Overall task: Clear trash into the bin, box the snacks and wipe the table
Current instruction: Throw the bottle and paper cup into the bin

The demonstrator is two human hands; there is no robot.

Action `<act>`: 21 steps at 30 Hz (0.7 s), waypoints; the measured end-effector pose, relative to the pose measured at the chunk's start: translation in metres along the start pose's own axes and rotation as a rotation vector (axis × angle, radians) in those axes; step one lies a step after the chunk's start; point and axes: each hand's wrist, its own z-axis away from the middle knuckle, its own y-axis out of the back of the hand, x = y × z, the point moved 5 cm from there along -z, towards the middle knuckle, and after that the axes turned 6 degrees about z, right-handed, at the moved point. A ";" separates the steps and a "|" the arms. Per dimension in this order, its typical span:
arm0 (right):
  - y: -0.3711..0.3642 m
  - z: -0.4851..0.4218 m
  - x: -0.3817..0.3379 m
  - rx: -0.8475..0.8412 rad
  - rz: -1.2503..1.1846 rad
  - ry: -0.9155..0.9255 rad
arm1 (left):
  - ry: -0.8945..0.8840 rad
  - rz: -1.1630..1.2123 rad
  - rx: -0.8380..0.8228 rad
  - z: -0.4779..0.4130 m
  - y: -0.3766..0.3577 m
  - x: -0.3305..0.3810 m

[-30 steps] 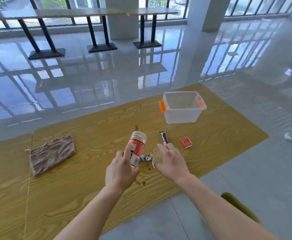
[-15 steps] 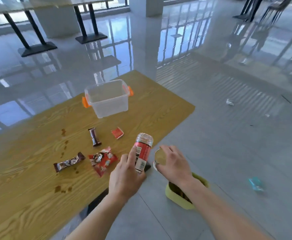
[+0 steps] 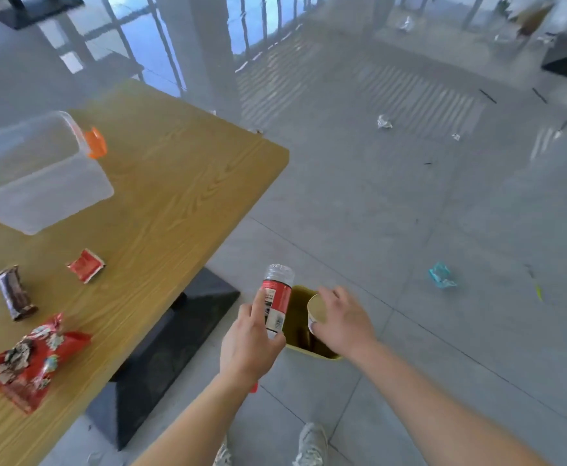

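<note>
My left hand (image 3: 248, 344) grips an empty plastic bottle (image 3: 277, 297) with a red label, held bottom-up over the floor. My right hand (image 3: 342, 322) holds a small paper cup (image 3: 316, 312) tipped on its side. Both hover just above the yellow-green bin (image 3: 298, 334) on the floor beside the table; the hands hide most of its rim. On the wooden table (image 3: 174, 196) lie a red snack bag (image 3: 33, 358), a brown bar (image 3: 15, 292) and a small red packet (image 3: 86, 265). A clear box (image 3: 36, 173) with orange clips stands at the far left.
The table's black base (image 3: 161, 348) sits left of the bin. Crumpled paper (image 3: 384, 122) and a teal wrapper (image 3: 441, 275) lie on the grey tiled floor. My shoes (image 3: 310, 445) show at the bottom edge.
I have turned right, away from the table. Both hands carried the bottle and cup off the tabletop to above the bin. The cloth has left the view.
</note>
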 end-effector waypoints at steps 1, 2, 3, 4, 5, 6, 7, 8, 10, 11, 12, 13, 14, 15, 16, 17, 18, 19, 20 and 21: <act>-0.008 -0.007 0.011 0.004 -0.008 -0.026 | -0.003 0.001 -0.019 -0.011 -0.013 -0.002; -0.017 -0.014 0.021 0.010 -0.023 -0.053 | -0.002 0.005 -0.038 -0.021 -0.026 -0.005; -0.028 -0.022 0.032 0.017 -0.042 -0.080 | 0.005 0.019 -0.058 -0.032 -0.041 -0.009; -0.042 -0.030 0.043 0.019 -0.061 -0.105 | 0.020 0.043 -0.076 -0.043 -0.057 -0.015; -0.056 -0.039 0.053 0.020 -0.074 -0.127 | 0.042 0.067 -0.094 -0.052 -0.074 -0.022; -0.072 -0.048 0.064 0.020 -0.082 -0.149 | 0.061 0.083 -0.112 -0.062 -0.091 -0.030; -0.089 -0.057 0.074 0.016 -0.083 -0.170 | 0.078 0.086 -0.136 -0.071 -0.110 -0.038; -0.107 -0.066 0.084 0.004 -0.080 -0.183 | 0.099 0.084 -0.164 -0.080 -0.131 -0.049; -0.146 -0.084 0.104 -0.037 -0.075 -0.196 | 0.179 0.077 -0.226 -0.092 -0.173 -0.074; -0.166 -0.092 0.114 -0.061 -0.071 -0.206 | 0.228 0.067 -0.259 -0.097 -0.193 -0.088; -0.185 -0.101 0.124 -0.082 -0.066 -0.217 | 0.274 0.048 -0.290 -0.103 -0.212 -0.101; -0.204 -0.110 0.134 -0.100 -0.063 -0.228 | 0.310 0.015 -0.318 -0.111 -0.229 -0.113; -0.222 -0.119 0.143 -0.115 -0.066 -0.239 | 0.329 -0.025 -0.343 -0.121 -0.244 -0.124; -0.238 -0.128 0.151 -0.122 -0.067 -0.245 | 0.334 -0.061 -0.361 -0.134 -0.258 -0.131; -0.252 -0.138 0.157 -0.123 -0.059 -0.243 | 0.328 -0.088 -0.374 -0.148 -0.271 -0.136; -0.265 -0.147 0.164 -0.121 -0.047 -0.239 | 0.315 -0.111 -0.383 -0.163 -0.284 -0.138; -0.277 -0.157 0.170 -0.114 -0.036 -0.237 | 0.298 -0.137 -0.393 -0.178 -0.296 -0.139; -0.287 -0.166 0.175 -0.105 -0.026 -0.235 | 0.280 -0.167 -0.402 -0.192 -0.308 -0.139; -0.296 -0.174 0.180 -0.097 -0.017 -0.233 | 0.270 -0.199 -0.414 -0.203 -0.320 -0.139; -0.305 -0.181 0.185 -0.095 -0.010 -0.231 | 0.267 -0.229 -0.423 -0.212 -0.331 -0.141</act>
